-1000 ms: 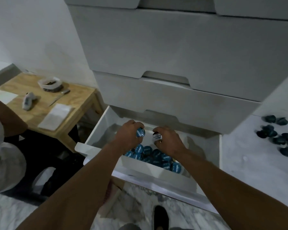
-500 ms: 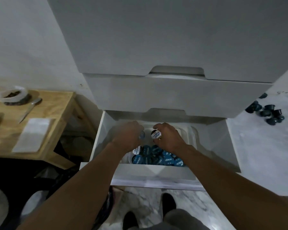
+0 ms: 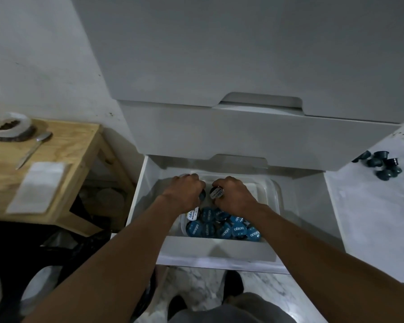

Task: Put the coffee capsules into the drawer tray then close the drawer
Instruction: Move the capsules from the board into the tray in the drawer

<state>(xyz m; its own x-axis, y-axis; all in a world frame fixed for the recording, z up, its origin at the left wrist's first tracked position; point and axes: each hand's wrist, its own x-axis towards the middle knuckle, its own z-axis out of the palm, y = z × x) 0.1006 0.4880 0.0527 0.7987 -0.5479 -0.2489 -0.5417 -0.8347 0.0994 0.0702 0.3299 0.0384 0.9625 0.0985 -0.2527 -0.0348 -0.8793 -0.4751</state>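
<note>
The bottom drawer (image 3: 217, 251) of a white cabinet stands pulled out. Inside it sits a clear plastic tray (image 3: 269, 190) with several blue-lidded coffee capsules (image 3: 222, 226) piled at its near end. My left hand (image 3: 184, 193) is over the tray's far part, fingers curled round a capsule (image 3: 202, 195) that is mostly hidden. Beside it my right hand (image 3: 233, 197) grips a silver-lidded capsule (image 3: 216, 194). Several dark loose capsules (image 3: 383, 164) lie on the white surface to the right.
A wooden side table (image 3: 79, 141) stands left of the cabinet with a bowl (image 3: 8, 127), a spoon (image 3: 34, 148) and a white napkin (image 3: 39, 187) on it. Two shut drawers (image 3: 243, 136) overhang the open one. Marble floor and my feet (image 3: 233, 282) lie below.
The view has tilted down and closer over the drawer. Both hands have sunk a little into the tray's far part, each still holding its capsule.
</note>
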